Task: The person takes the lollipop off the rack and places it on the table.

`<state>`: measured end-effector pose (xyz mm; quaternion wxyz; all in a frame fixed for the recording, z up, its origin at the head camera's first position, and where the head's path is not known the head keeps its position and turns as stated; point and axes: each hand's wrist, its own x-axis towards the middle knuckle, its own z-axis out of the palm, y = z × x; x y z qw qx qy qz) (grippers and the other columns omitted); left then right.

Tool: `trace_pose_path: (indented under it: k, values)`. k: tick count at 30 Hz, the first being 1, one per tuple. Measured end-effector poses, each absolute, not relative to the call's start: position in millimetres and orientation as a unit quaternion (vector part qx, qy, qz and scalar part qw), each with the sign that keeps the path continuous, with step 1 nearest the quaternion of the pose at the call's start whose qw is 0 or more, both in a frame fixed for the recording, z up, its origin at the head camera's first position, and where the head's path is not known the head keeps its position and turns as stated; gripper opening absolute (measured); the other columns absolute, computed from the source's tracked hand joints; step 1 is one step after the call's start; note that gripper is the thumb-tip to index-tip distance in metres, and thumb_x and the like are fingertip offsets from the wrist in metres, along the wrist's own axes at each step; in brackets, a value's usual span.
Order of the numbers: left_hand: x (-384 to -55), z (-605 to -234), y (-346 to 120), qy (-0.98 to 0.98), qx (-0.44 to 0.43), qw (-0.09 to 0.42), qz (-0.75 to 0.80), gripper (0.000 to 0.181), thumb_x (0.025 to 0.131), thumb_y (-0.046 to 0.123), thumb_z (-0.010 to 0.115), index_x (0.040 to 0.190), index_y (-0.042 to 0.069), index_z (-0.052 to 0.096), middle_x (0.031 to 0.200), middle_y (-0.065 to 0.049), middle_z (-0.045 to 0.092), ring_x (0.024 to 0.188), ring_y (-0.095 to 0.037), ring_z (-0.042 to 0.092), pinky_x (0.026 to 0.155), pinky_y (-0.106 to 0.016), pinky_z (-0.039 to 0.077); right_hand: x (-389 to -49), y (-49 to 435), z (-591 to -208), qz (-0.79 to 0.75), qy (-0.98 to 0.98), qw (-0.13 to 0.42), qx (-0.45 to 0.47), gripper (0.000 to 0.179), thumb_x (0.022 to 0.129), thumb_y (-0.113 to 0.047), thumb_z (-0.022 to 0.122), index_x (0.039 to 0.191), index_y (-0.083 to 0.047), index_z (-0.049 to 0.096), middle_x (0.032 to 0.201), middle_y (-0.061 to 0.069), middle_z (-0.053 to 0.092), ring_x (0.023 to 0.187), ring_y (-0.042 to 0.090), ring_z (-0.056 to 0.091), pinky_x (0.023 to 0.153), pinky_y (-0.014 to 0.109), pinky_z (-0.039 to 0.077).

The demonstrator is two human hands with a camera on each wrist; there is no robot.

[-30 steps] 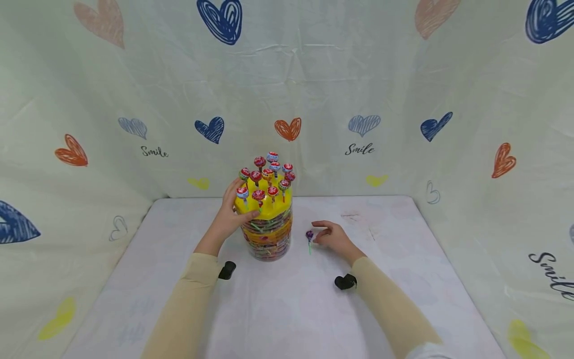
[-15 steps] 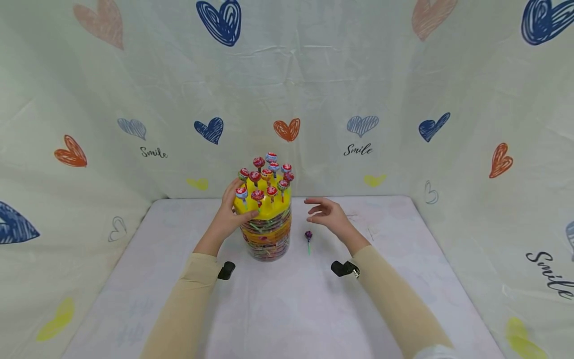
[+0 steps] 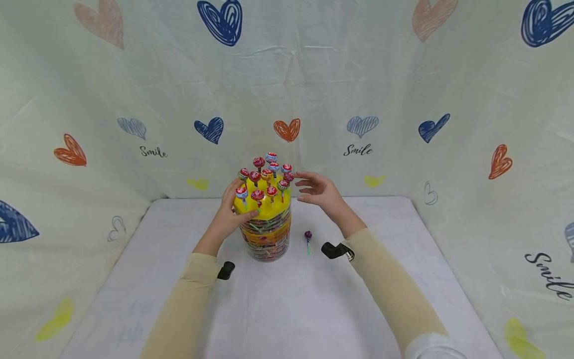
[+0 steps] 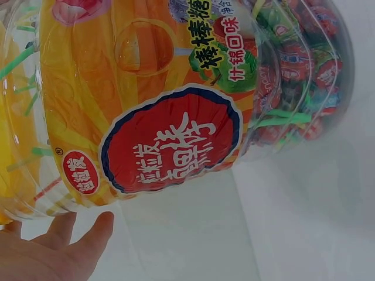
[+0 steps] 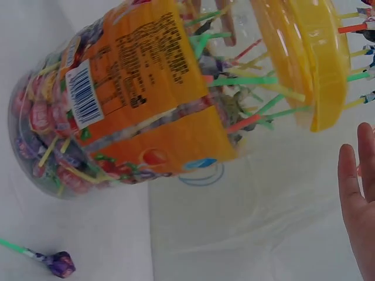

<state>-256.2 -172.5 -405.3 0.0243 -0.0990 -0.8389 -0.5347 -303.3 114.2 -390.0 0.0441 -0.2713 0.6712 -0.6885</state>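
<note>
a purple lollipop (image 3: 308, 235) lies on the surface (image 3: 287, 309) just right of the jar (image 3: 265, 238). the left hand (image 3: 232, 212) curls round the jar's yellow lid (image 3: 264, 207), likely steadying it. the right hand (image 3: 319, 192) hovers beside the lid, fingers loosely spread and holding nothing, near the upright lollipops (image 3: 267, 174) stuck in it.

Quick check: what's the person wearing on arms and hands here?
Long beige sleeves on both arms, cuffs at the wrists. Left hand and right hand are bare, no gloves. A small black camera is strapped under each wrist.
</note>
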Motion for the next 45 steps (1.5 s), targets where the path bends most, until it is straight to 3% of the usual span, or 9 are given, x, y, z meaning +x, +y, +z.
trace_pose_path:
  k: [4, 10, 23, 33, 45]
  values:
    - [-257, -405, -172, -0.840, -0.096, 0.021, -0.534, 0.091, 0.087, 0.025, 0.074, 0.157, 0.023, 0.017, 0.162, 0.000, -0.002, 0.144, -0.036, 0.014, 0.111, -0.063, 0.021, -305, 109, -379, -0.687, 0.664, 0.054, -0.289, 0.060, 0.085, 0.008, 0.067, 0.141, -0.002, 0.048, 0.142, 0.013, 0.048, 0.126, 0.032, 0.047, 0.108, 0.054, 0.036]
    - [-256, -403, -171, -0.836, -0.099, 0.019, -0.540, 0.090, 0.087, 0.024, 0.074, 0.157, 0.022, 0.017, 0.162, -0.002, -0.002, 0.144, -0.036, 0.014, 0.110, -0.062, 0.024, -310, 105, -372, -0.672, 0.667, 0.074, -0.312, 0.063, 0.086, 0.008, 0.066, 0.144, -0.004, 0.044, 0.147, 0.011, 0.042, 0.130, 0.030, 0.043, 0.108, 0.048, 0.038]
    - [-255, -402, -171, -0.835, -0.090, 0.014, -0.543, 0.092, 0.086, 0.023, 0.075, 0.157, 0.024, 0.016, 0.162, 0.000, -0.003, 0.144, -0.036, 0.015, 0.111, -0.060, 0.026, -313, 99, -368, -0.665, 0.670, 0.085, -0.319, 0.062, 0.086, 0.009, 0.066, 0.143, -0.003, 0.044, 0.148, 0.011, 0.041, 0.131, 0.029, 0.042, 0.109, 0.054, 0.033]
    - [-245, -387, -166, -0.834, -0.090, 0.009, -0.545, 0.091, 0.087, 0.015, 0.074, 0.157, 0.015, 0.014, 0.162, -0.008, -0.004, 0.144, -0.039, 0.014, 0.110, -0.060, 0.026, -312, 98, -363, -0.663, 0.672, 0.056, -0.324, 0.063, 0.085, 0.006, 0.067, 0.143, -0.004, 0.044, 0.143, 0.011, 0.046, 0.126, 0.028, 0.046, 0.107, 0.045, 0.039]
    - [-255, -402, -171, -0.830, -0.097, 0.019, -0.549, 0.090, 0.087, 0.022, 0.075, 0.157, 0.022, 0.017, 0.163, -0.001, -0.003, 0.145, -0.036, 0.013, 0.110, -0.062, 0.024, -306, 115, -358, -0.706, 0.636, 0.004, -0.311, 0.061, 0.085, 0.010, 0.066, 0.140, -0.006, 0.047, 0.137, 0.018, 0.051, 0.122, 0.032, 0.050, 0.106, 0.049, 0.039]
